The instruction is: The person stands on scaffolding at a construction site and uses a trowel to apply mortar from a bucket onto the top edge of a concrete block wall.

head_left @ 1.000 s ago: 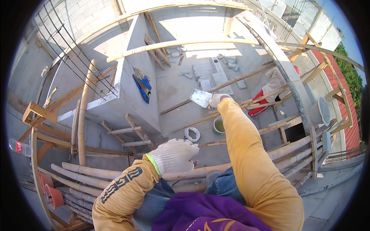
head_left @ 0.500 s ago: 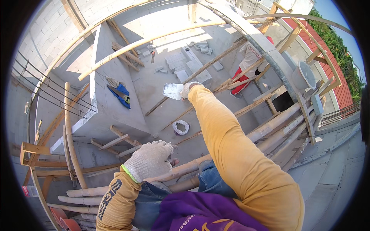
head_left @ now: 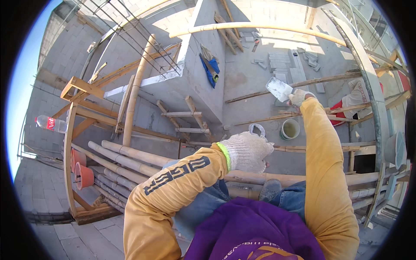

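Note:
My right hand (head_left: 299,97), in a pale work glove, reaches out ahead at the right. It is closed on a trowel (head_left: 278,89) whose flat, broad metal blade points away to the left; the handle is hidden in the fist. Nearer to me, my left hand (head_left: 248,152) wears a knitted glove with a bright green cuff. Its fingers curl downward, and whatever they may hold is out of sight. Just beyond it shows the rim of a white sack (head_left: 257,128), partly covered by the glove. Between the hands and lower down stands a bucket (head_left: 290,129) with greyish contents.
Bamboo poles (head_left: 130,154) run beneath me, with my shoe (head_left: 271,190) by them. A block wall (head_left: 195,69) rises ahead, a blue bag (head_left: 209,71) on it. A co-worker (head_left: 353,97) bends below. Orange buckets (head_left: 82,174) and a plastic bottle (head_left: 51,124) are at left.
The view has swung left, so the scene shifts rightward. The bucket near my right arm has come into sight. The trowel stays in my right hand; my left hand now partly covers the sack.

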Demonstrator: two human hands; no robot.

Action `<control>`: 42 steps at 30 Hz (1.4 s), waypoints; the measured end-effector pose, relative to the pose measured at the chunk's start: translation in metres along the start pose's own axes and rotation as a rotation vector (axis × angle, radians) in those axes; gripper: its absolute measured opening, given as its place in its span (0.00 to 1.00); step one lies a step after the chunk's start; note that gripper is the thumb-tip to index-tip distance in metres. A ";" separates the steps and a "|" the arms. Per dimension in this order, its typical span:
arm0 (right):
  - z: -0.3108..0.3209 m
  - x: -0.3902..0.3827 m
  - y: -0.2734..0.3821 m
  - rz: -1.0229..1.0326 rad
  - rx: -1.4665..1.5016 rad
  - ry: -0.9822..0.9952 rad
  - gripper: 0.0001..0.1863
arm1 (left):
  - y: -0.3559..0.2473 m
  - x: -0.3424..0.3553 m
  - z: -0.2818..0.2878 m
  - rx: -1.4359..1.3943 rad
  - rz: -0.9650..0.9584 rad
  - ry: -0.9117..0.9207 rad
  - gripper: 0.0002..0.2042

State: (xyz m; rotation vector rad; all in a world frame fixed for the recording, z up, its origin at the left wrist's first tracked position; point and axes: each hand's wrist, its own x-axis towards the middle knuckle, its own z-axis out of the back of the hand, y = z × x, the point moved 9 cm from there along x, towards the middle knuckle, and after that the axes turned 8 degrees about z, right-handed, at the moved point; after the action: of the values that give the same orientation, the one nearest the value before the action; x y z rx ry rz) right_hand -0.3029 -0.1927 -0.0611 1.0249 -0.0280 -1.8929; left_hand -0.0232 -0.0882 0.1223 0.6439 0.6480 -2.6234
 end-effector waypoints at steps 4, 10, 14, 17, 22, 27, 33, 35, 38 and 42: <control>-0.001 0.032 -0.052 0.166 -0.265 0.021 0.19 | -0.007 0.012 0.003 -0.027 0.046 0.083 0.18; -0.020 0.041 -0.070 -0.118 0.195 0.048 0.18 | 0.003 0.030 -0.034 -0.025 -0.002 0.071 0.22; -0.011 0.042 -0.081 -0.137 0.255 0.033 0.19 | 0.001 0.031 -0.023 -0.031 0.023 0.077 0.23; -0.008 0.049 -0.085 -0.113 0.235 0.028 0.19 | 0.000 0.017 -0.011 -0.050 0.032 0.090 0.24; -0.009 0.048 -0.060 0.057 0.006 0.081 0.15 | 0.002 0.011 -0.009 -0.060 0.007 0.069 0.24; -0.010 0.046 -0.055 -0.005 0.084 0.023 0.16 | 0.002 -0.002 -0.004 -0.085 0.035 0.081 0.22; -0.009 0.044 -0.055 0.040 0.058 0.034 0.19 | -0.004 -0.001 -0.001 -0.091 0.030 0.068 0.20; -0.011 0.029 -0.045 -0.016 0.146 -0.010 0.20 | -0.002 0.000 -0.002 -0.097 0.038 0.061 0.20; -0.007 0.030 -0.047 -0.034 0.046 0.034 0.19 | -0.005 0.001 -0.002 -0.086 0.019 0.034 0.19; -0.004 0.012 -0.039 -0.081 0.049 -0.018 0.18 | -0.005 -0.002 -0.003 -0.077 0.008 0.031 0.18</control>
State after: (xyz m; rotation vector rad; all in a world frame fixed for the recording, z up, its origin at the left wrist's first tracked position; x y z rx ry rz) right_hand -0.3308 -0.1790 -0.0880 1.0560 -0.0446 -1.9840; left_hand -0.0230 -0.0819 0.1223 0.6635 0.7502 -2.5713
